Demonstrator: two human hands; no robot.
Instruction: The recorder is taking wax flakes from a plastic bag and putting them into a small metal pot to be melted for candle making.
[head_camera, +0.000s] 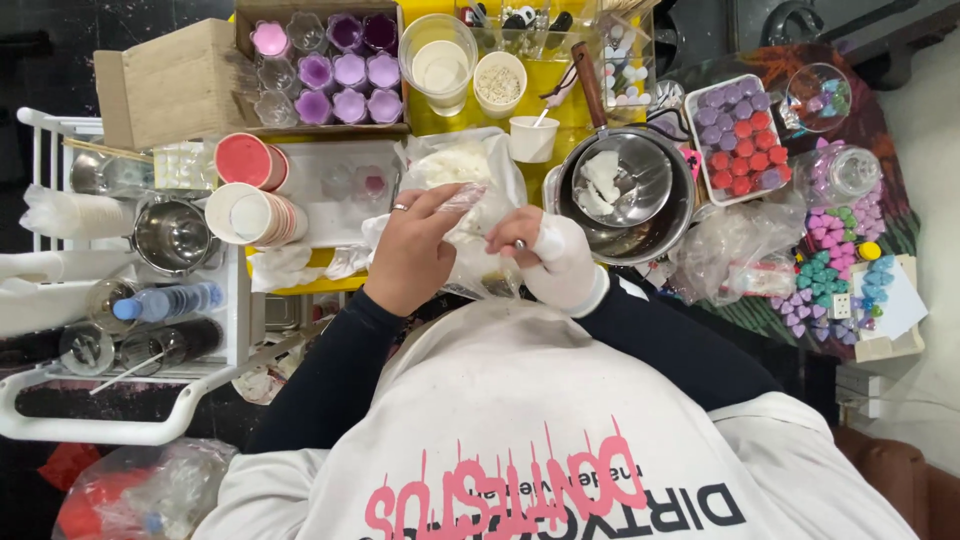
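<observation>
Apron (540, 420) nearest; both hands on plastic bag (470, 190), grip unclear; table crowded.

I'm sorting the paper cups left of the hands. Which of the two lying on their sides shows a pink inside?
The upper paper cup stack, beside the cardboard box, shows a pink interior; the lower paper cup stack, nearer the left hand, looks white inside.

a yellow table (455, 118) carries a steel pot (628, 200), a plastic bag (470, 175) and a cardboard box (325, 60) of moulds.
</observation>
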